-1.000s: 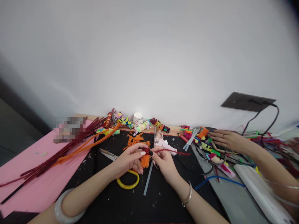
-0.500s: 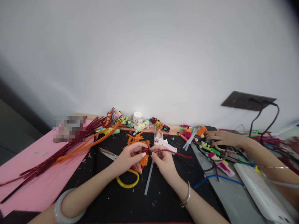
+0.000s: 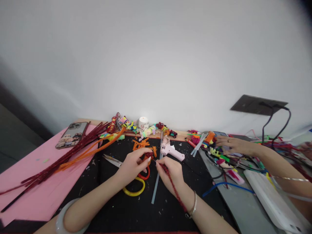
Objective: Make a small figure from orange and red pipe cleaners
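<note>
My left hand (image 3: pixel 133 165) is closed around a small bundle of orange and dark red fuzzy pipe cleaner (image 3: pixel 149 155), partly hidden by the fingers. Close beside it, my right hand (image 3: pixel 172 169) pinches a dark red tinsel pipe cleaner (image 3: pixel 174 188), whose long tail runs back over the hand to the bracelet. Scissors (image 3: pixel 143 188) with red and yellow handles lie partly beneath my left hand. Between my wrists a clear glue stick (image 3: pixel 155 190) rests on the black mat (image 3: pixel 126 217). Short orange pipe cleaner pieces (image 3: pixel 140 144) lie just beyond my hands.
A pale glue gun (image 3: pixel 175 153) lies beyond my right hand. At left, long red pipe cleaners (image 3: pixel 80 146) and a phone (image 3: pixel 71 135) rest on a pink board (image 3: pixel 31 175). Another person's hand (image 3: pixel 234 145) reaches among colourful pieces on the right, near a white power bank-like block (image 3: pixel 270 198).
The red pipe cleaner's tail has swung from pointing right to lying back over my right hand and wrist. My right hand has turned and lowered slightly. The other person's hand shifted a little.
</note>
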Demonstrator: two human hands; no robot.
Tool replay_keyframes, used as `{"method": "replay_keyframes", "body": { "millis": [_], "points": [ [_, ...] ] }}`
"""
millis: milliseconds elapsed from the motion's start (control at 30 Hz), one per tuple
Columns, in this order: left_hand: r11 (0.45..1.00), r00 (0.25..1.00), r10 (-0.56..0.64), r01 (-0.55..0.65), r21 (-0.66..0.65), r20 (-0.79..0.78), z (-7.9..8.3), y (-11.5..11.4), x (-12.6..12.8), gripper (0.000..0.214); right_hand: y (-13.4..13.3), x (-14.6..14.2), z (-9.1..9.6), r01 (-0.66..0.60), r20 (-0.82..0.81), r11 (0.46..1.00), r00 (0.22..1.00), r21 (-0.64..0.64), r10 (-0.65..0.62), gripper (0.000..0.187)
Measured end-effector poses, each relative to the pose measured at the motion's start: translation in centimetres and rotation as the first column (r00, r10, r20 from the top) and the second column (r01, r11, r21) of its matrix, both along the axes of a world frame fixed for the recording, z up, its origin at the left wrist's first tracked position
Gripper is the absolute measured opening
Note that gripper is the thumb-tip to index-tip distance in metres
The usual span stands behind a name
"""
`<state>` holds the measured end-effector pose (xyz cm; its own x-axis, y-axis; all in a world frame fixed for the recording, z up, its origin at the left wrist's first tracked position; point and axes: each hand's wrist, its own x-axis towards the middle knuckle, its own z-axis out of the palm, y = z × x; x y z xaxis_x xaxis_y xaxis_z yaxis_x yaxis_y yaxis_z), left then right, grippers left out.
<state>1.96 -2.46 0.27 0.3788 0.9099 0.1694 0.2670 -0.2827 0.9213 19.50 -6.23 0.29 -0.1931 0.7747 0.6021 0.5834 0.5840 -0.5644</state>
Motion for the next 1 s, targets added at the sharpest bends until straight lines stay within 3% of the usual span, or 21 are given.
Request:
{"method": "replay_keyframes", "body": {
  "millis": [67, 167, 367, 433, 533, 633, 733, 867, 1000],
  "points": [
    [0.998, 0.999, 0.008, -0.006, 0.056, -0.039, 0.0, 0.0, 0.0, 0.026, -0.1, -0.1, -0.2, -0.027, 0.06, 0.997, 0.998, 0.072, 0.023, 0.013],
    [0.998, 0.999, 0.023, -0.021, 0.053, -0.031, 0.1, 0.1, -0.1, 0.026, 0.1, -0.1, -0.3, -0.036, 0.079, 0.998, 0.996, 0.043, 0.032, 0.008],
    [0.986, 0.983, 0.048, -0.018, -0.168, 0.178, -0.2, 0.7, -0.4, 0.032, 1.6, 1.5, 0.3, 0.19, 0.121, 0.982, 0.975, -0.015, -0.187, 0.023],
    [0.975, 0.967, 0.057, 0.0, -0.221, 0.249, -0.4, 0.9, -0.4, 0.034, 2.0, 2.1, 0.5, 0.32, 0.215, 0.947, 0.927, -0.029, -0.307, 0.034],
    [0.958, 0.95, 0.066, 0.025, -0.285, 0.305, -0.5, 1.1, -0.3, 0.036, 2.4, 2.8, 0.5, 0.534, 0.421, 0.838, 0.79, -0.116, -0.445, 0.046],
    [0.932, 0.929, 0.09, 0.048, -0.359, 0.359, -0.2, 1.1, -0.3, 0.039, 2.7, 3.1, 0.2, 0.638, 0.58, 0.748, 0.684, -0.182, -0.442, 0.049],
    [0.909, 0.901, 0.133, 0.056, -0.413, 0.414, 0.3, 1.0, -0.2, 0.044, 2.9, 3.3, 0.2, 0.66, 0.636, 0.725, 0.648, -0.195, -0.418, 0.046],
    [0.898, 0.874, 0.152, 0.073, -0.433, 0.462, 0.6, 0.8, -0.3, 0.048, 2.9, 3.4, 0.5, 0.663, 0.643, 0.72, 0.646, -0.207, -0.41, 0.041],
    [0.891, 0.854, 0.159, 0.092, -0.444, 0.495, 0.2, 1.0, -0.6, 0.048, 2.8, 3.5, 0.8, 0.58, 0.518, 0.777, 0.756, -0.244, -0.401, 0.036]
  ]
}}
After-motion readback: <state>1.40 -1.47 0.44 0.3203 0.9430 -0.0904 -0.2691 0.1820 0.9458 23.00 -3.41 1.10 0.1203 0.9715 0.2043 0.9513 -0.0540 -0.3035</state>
